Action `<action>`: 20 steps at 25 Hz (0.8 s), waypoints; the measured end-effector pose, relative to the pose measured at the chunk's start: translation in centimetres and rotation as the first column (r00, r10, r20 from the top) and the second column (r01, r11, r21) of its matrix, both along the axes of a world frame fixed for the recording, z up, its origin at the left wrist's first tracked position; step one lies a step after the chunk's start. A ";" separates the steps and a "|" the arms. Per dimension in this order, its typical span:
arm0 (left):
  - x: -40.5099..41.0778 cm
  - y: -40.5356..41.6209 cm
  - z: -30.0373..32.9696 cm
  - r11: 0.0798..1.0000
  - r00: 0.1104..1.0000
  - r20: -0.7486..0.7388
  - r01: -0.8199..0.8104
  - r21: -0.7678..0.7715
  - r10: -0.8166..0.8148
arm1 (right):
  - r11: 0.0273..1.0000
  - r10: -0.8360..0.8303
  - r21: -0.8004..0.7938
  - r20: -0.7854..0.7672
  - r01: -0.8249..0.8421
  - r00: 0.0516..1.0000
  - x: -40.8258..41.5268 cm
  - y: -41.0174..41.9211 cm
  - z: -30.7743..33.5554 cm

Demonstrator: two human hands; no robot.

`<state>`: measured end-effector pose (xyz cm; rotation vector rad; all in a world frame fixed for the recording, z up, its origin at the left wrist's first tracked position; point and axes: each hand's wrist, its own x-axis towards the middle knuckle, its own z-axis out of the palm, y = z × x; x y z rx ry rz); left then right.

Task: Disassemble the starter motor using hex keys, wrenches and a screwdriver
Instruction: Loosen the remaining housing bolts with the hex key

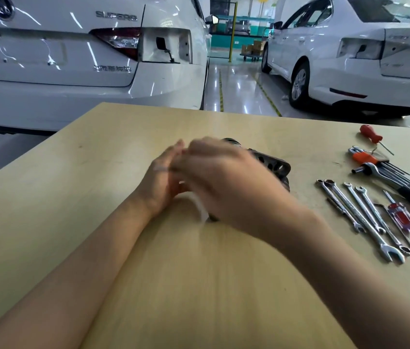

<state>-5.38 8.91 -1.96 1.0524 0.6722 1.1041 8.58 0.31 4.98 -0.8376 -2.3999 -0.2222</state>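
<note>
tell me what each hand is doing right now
Left hand: fingers straight, open, beside the starter motor.
Right hand: blurred over the motor; grip cannot be told.

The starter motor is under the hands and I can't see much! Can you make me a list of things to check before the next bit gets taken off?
1. Dark metal starter motor resting on the pale wooden table: ok.
2. Left hand and right hand both at the motor: ok, but blurred.
3. What the hands hold: cannot tell.
4. Silver combination wrenches laid out to the right: ok.
5. Orange-clipped hex key set and red-handled screwdriver also lying there: ok.
6. Which fastener is next: cannot tell, the hands hide it.
</note>
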 end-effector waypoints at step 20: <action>2.3 -0.8 -0.6 0.996 0.974 -0.213 0.074 -0.052 -0.083 | 0.738 -0.568 -0.489 -0.823 -0.464 -0.036 6.4 -0.1 -3.2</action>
